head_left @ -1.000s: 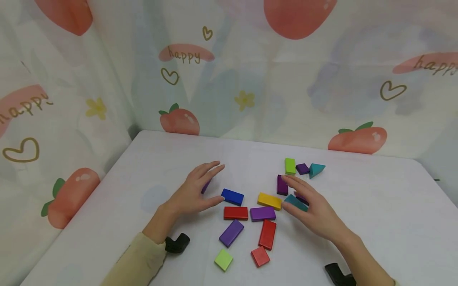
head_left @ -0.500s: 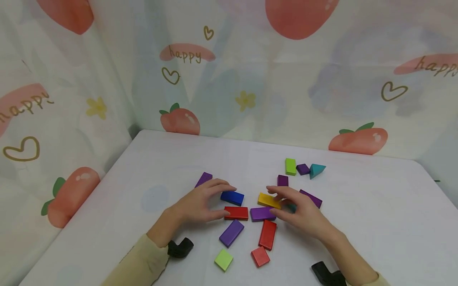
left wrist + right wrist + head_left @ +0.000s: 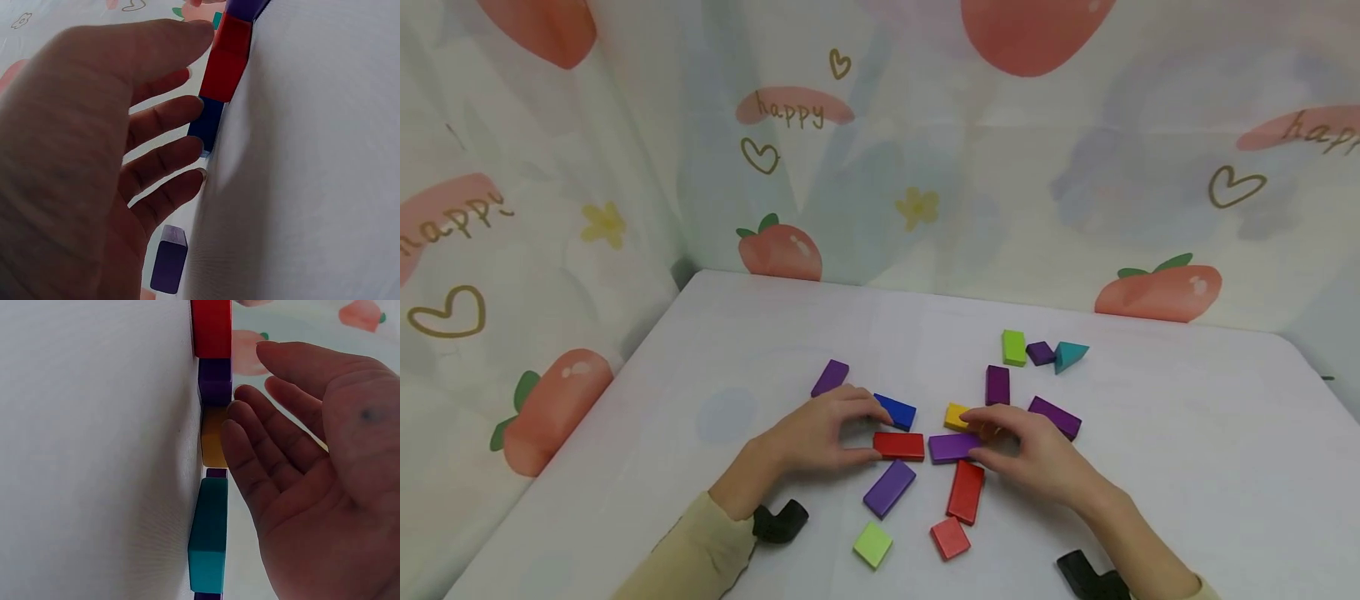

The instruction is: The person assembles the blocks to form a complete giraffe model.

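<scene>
My left hand is beside the red block; its thumb tip is at that block's left end and its fingers reach over the near-left part of the blue block. In the left wrist view its fingers are spread and slightly bent. With fingers partly bent, my right hand hovers over the right part of the yellow block, its thumb by the right end of a purple block. The right wrist view shows a teal block, which the hand covers in the head view. Neither hand grips a block.
Nearer me lie a slanted purple block, a long red block, a light green block and a small red block. Farther back are another green block, a teal triangular block and several purple blocks.
My left hand has moved right and nearer me, uncovering a purple block at the left. The right hand has shifted left onto the yellow block's right part, uncovering a purple block at the right.
</scene>
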`<state>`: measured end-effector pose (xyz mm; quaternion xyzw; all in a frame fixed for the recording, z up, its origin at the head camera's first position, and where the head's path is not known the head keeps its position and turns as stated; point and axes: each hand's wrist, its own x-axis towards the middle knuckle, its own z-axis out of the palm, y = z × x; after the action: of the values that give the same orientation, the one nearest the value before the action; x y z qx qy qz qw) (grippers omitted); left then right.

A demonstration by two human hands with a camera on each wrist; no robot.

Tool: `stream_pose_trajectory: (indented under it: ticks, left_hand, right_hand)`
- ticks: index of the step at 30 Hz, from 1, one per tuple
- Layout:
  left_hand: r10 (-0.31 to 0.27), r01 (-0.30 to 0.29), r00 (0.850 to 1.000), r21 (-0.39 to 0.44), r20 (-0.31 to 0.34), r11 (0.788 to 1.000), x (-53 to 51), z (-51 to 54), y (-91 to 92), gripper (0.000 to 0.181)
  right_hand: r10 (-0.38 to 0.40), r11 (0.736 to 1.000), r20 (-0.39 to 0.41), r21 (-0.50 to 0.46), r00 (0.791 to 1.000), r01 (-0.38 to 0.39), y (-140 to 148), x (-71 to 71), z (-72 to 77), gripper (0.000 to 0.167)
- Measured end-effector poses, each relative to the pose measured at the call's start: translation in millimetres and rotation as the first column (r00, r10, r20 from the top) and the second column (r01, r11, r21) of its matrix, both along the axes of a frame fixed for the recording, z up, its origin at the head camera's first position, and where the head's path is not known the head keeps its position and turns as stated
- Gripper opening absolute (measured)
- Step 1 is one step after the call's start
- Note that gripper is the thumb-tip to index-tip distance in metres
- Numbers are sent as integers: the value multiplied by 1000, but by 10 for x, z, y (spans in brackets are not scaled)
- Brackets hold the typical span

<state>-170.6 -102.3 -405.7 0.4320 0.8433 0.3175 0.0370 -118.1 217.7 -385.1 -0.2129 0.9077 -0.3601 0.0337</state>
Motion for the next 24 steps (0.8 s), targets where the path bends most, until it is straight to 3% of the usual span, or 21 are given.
stream_pose_trajectory:
  ticks: [8, 15, 24]
  left_hand:
    - [-14, 14, 1000, -23, 0, 1000, -25, -30, 3, 30]
    - [-4, 5, 1000, -77, 12, 997, -16, -16, 23, 30]
    - [15, -11, 999, -80, 41, 997, -22, -24, 27, 29]
  right_hand:
    - [46, 998, -18, 52, 999, -45, 14, -11, 2, 35]
    - [39, 995, -23, 89, 999, -36, -3, -6, 4, 34]
    - [12, 992, -31, 125, 999, -8, -32, -3, 41, 31]
